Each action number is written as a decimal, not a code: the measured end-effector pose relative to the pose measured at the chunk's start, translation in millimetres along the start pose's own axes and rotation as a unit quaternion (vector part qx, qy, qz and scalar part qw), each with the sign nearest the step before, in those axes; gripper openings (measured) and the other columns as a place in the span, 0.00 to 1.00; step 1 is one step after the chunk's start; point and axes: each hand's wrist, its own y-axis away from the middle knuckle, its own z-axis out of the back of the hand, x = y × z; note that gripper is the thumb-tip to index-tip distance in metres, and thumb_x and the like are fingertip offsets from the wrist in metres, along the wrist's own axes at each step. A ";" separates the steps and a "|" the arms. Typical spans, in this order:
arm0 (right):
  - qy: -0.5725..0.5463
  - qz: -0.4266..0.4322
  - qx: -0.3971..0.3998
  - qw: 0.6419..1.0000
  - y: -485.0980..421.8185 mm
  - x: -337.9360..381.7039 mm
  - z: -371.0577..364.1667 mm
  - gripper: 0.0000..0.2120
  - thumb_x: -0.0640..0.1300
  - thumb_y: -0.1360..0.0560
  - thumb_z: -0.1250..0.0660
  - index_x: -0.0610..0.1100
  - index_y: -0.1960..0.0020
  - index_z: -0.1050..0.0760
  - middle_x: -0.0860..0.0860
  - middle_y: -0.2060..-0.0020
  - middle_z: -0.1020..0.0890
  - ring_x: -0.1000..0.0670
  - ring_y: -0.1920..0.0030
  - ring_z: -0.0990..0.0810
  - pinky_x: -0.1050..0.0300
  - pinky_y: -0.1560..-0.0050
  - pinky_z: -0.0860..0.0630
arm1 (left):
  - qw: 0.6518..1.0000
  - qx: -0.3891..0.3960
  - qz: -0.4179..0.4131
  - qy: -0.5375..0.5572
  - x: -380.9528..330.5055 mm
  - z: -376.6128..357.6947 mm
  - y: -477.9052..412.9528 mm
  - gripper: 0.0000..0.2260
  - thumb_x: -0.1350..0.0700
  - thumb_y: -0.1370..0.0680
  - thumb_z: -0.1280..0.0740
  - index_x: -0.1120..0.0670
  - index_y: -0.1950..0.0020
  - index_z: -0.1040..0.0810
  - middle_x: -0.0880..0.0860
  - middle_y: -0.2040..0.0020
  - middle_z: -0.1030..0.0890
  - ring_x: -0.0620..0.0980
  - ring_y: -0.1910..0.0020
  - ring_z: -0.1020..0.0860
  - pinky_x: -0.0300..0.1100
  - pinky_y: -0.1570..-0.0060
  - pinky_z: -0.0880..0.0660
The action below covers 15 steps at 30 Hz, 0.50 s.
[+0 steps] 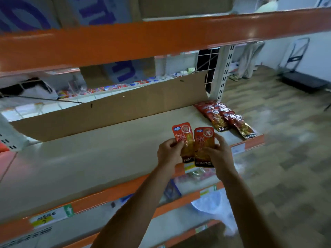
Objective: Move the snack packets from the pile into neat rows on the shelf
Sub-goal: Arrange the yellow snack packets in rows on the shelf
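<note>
I hold two orange snack packets side by side over the front edge of the beige shelf (89, 158). My left hand (169, 153) pinches the left packet (182, 135) by its left edge. My right hand (217, 154) grips the right packet (204, 140), thumb across its front. Both packets stand upright with their labels facing me. At the shelf's right end lie two short rows of red and gold packets (225, 119), overlapping and running from back to front.
A brown cardboard sheet (116, 111) lines the back of the shelf. An orange beam (161, 36) crosses overhead. Lower shelves (107, 197) with price tags and bagged goods sit below. A white upright post (223, 74) stands at the right; beyond it a person's legs and a trolley.
</note>
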 end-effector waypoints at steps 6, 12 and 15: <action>0.011 0.006 -0.055 0.998 -42.2 4.2 17.5 0.31 0.31 0.28 0.33 0.49 0.30 0.34 0.42 0.48 0.19 0.43 0.52 0.17 0.40 0.51 0.19 | 0.998 0.035 -0.004 -0.049 -12.6 -39.6 -38.5 0.05 0.51 0.27 0.28 0.51 0.54 0.19 0.51 0.59 0.16 0.47 0.61 0.20 0.47 0.52 0.20; 0.026 0.018 -0.128 0.991 -80.6 5.7 37.1 0.24 0.35 0.28 0.33 0.43 0.33 0.30 0.45 0.46 0.20 0.45 0.49 0.18 0.42 0.49 0.20 | 0.998 0.042 0.003 -0.049 -14.1 -72.9 -65.4 0.03 0.54 0.25 0.29 0.52 0.56 0.22 0.53 0.57 0.16 0.47 0.65 0.20 0.44 0.56 0.19; 0.014 0.022 -0.139 0.990 -97.4 6.5 50.9 0.18 0.40 0.24 0.34 0.43 0.35 0.29 0.44 0.46 0.20 0.43 0.48 0.18 0.40 0.47 0.21 | 0.999 0.037 0.015 -0.032 -15.3 -88.7 -71.5 0.03 0.56 0.24 0.30 0.54 0.54 0.21 0.53 0.58 0.18 0.46 0.64 0.21 0.40 0.61 0.21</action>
